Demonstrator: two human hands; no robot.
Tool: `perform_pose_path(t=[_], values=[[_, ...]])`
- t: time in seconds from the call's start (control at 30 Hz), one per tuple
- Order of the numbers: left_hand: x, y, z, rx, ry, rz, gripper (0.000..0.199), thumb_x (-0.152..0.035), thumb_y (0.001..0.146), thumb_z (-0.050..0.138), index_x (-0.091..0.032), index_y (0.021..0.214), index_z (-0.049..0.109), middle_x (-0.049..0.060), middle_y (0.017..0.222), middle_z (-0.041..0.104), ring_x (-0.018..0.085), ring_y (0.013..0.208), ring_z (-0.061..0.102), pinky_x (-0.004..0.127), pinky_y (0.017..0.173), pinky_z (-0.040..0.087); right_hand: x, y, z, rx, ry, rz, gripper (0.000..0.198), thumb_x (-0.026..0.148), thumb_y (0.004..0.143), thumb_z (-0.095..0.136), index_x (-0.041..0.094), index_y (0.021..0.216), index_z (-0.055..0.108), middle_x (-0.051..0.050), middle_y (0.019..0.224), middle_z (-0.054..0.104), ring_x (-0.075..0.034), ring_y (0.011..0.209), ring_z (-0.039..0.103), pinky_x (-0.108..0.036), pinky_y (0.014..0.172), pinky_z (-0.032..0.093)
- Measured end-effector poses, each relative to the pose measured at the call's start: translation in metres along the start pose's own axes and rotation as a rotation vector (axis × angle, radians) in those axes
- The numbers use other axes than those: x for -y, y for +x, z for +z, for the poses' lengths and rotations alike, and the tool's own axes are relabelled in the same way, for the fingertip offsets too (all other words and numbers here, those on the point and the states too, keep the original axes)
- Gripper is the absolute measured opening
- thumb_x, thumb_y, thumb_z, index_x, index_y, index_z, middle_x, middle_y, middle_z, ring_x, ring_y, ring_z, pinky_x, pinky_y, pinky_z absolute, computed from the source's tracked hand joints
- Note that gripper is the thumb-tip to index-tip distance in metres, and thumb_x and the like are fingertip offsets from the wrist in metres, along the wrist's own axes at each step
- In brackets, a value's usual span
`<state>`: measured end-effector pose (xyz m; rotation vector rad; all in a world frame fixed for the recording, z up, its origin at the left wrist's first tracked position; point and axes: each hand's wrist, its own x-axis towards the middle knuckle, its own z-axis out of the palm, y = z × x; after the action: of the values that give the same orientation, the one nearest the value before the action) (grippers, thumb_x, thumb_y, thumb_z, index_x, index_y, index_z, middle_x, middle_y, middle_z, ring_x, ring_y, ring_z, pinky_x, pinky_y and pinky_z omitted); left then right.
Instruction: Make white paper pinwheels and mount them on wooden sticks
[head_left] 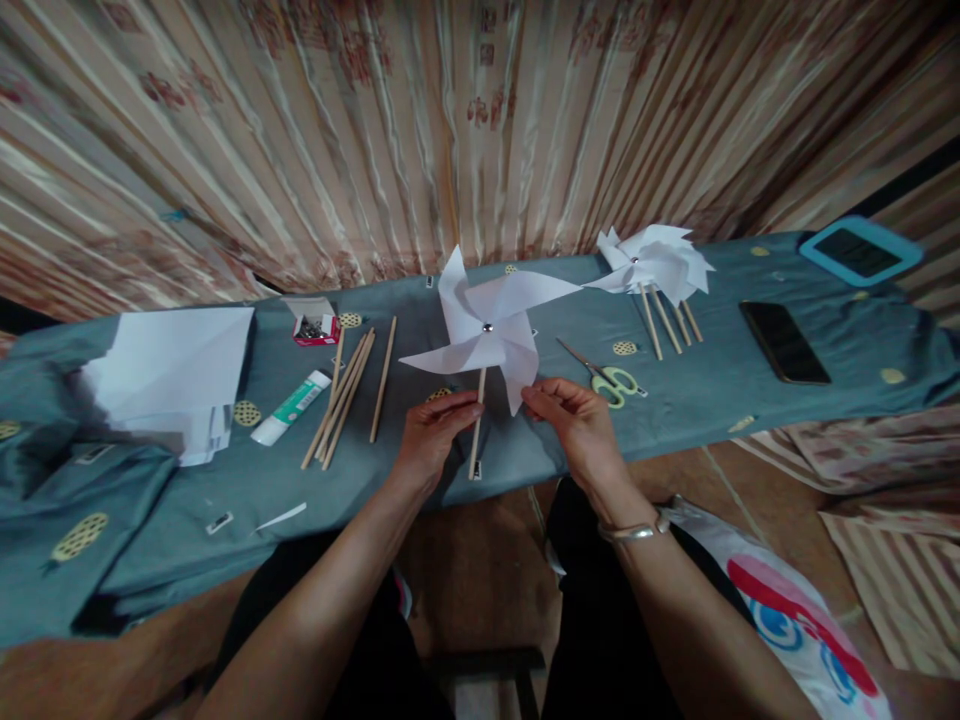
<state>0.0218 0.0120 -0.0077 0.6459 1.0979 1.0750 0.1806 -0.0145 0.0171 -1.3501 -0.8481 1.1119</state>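
A white paper pinwheel (pixel 491 335) with a silver pin at its centre is held up over the near middle of the table. My left hand (pixel 435 430) pinches its wooden stick just below the blades. With thumb and fingertips, my right hand (pixel 566 415) grips the tip of the lower right blade. Left of the pinwheel lie several loose wooden sticks (pixel 345 405), a glue stick (pixel 291 407) and a small red box (pixel 316 328) of metal pins. Scissors (pixel 611 383) with pale green handles rest just beyond my right hand.
Several pinwheels (pixel 664 262) lie stacked at the back right. A black phone (pixel 785 342) and a blue-framed tablet (pixel 860 250) are farther right. White paper sheets (pixel 176 370) are piled at the left, and a paper scrap (pixel 281 516) lies near the front edge. A curtain (pixel 420 130) hangs behind.
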Motion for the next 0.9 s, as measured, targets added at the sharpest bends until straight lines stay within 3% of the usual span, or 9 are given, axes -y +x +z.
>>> perform_pose_path(t=[0.47, 0.63, 0.73, 0.9], values=[[0.003, 0.001, -0.002, 0.04, 0.021, 0.015, 0.033, -0.03, 0.043, 0.093, -0.019, 0.072, 0.08, 0.004, 0.072, 0.075, 0.013, 0.067, 0.063, 0.028, 0.07, 0.048, -0.001, -0.006, 0.006, 0.105, 0.002, 0.049, 0.038, 0.056, 0.055, 0.085, 0.023, 0.06, 0.069, 0.001, 0.061, 0.062, -0.012, 0.057, 0.05, -0.028, 0.057, 0.04], [0.003, 0.0, -0.003, 0.056, 0.039, -0.008, 0.033, -0.032, 0.042, 0.093, -0.02, 0.07, 0.08, 0.004, 0.07, 0.075, 0.014, 0.067, 0.065, 0.028, 0.071, 0.05, 0.009, 0.006, -0.017, -0.044, -0.113, -0.055, 0.038, 0.06, 0.066, 0.078, 0.022, 0.063, 0.071, 0.001, 0.062, 0.062, -0.013, 0.06, 0.049, -0.028, 0.058, 0.039], [0.003, -0.001, -0.003, 0.074, 0.072, -0.022, 0.033, -0.031, 0.042, 0.093, -0.02, 0.07, 0.08, 0.005, 0.071, 0.075, 0.015, 0.067, 0.065, 0.029, 0.069, 0.051, 0.012, 0.015, -0.027, -0.129, -0.045, -0.083, 0.032, 0.054, 0.064, 0.081, 0.023, 0.07, 0.075, 0.0, 0.069, 0.068, -0.013, 0.065, 0.053, -0.028, 0.064, 0.043], [0.003, -0.002, -0.002, 0.074, 0.09, -0.035, 0.035, -0.032, 0.041, 0.094, -0.019, 0.07, 0.08, 0.005, 0.07, 0.076, 0.016, 0.067, 0.066, 0.03, 0.072, 0.052, 0.01, 0.019, -0.026, -0.071, 0.041, -0.027, 0.031, 0.051, 0.058, 0.086, 0.023, 0.069, 0.076, 0.0, 0.07, 0.071, -0.012, 0.064, 0.056, -0.028, 0.064, 0.045]])
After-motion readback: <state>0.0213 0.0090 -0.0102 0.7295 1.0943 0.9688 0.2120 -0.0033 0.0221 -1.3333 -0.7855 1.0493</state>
